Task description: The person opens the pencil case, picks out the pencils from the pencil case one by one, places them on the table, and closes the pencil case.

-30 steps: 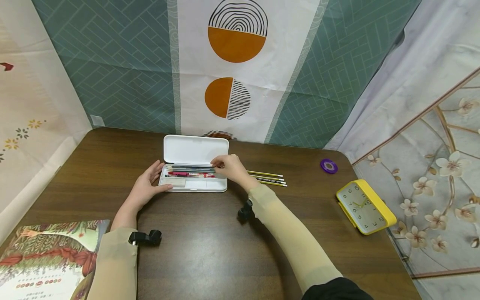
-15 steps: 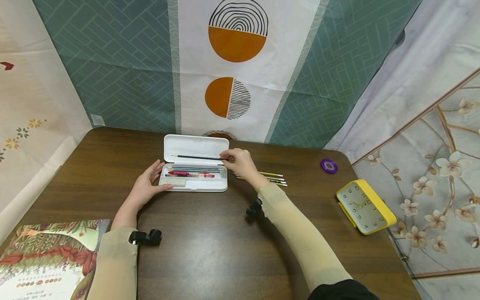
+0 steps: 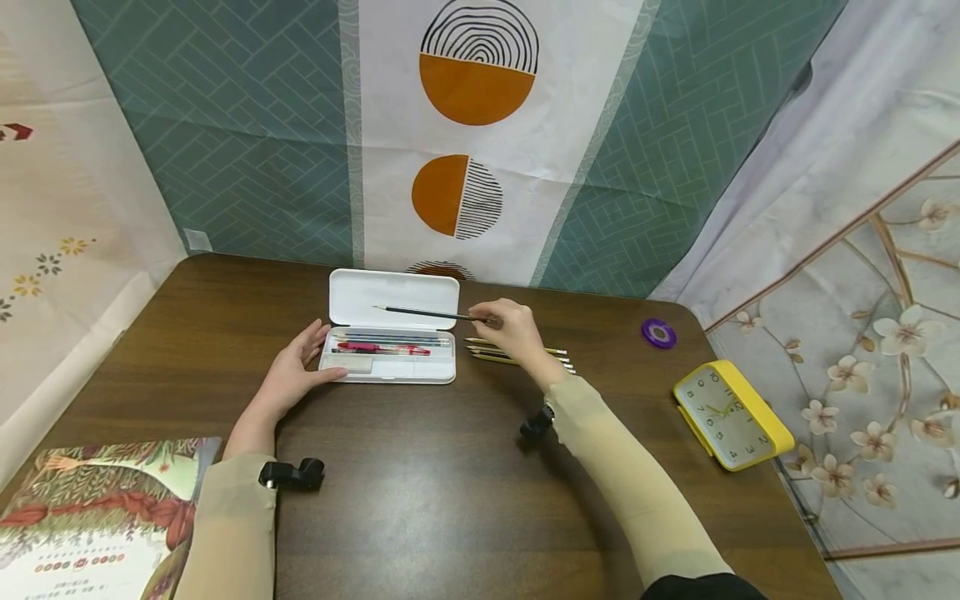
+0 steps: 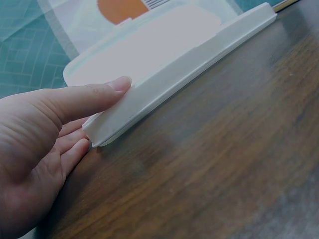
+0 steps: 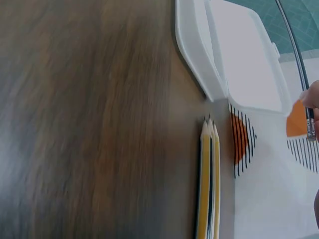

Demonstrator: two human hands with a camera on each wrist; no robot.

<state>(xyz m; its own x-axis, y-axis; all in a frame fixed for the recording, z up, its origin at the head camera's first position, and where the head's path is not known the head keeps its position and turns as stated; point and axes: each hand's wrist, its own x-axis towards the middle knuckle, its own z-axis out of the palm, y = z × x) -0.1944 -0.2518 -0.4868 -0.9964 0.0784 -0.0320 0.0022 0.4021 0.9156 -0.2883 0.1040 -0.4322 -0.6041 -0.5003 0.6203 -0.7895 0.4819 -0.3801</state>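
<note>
A white pencil case point(image 3: 435, 368) lies with its lid point(image 3: 360, 292) raised at the back. My left hand point(image 3: 291, 371) grips its left end, the thumb along the front rim and the fingers round the side, as the left wrist view shows. Inside are slim pencils point(image 3: 397, 338), a red pen point(image 3: 367, 347) and a pale eraser point(image 3: 350, 363). My right hand point(image 3: 516, 329) pinches a dark pencil point(image 3: 423, 312) near its blunt end, the point towards the left, in front of the lid. Below that hand, several yellow-and-black pencils point(image 5: 205, 184) lie to the case's right.
At the right stands a yellow clock point(image 3: 727, 414), tilted, with a purple ring-shaped roll point(image 3: 658, 332) behind it. A picture book point(image 3: 105, 508) lies at the front left. The brown table point(image 3: 420, 483) meets a patterned cloth point(image 3: 255, 167) along its back edge.
My right hand has lifted the dark pencil out of the case and carried it to the right, uncovering the case's right end. The left hand stays on the case.
</note>
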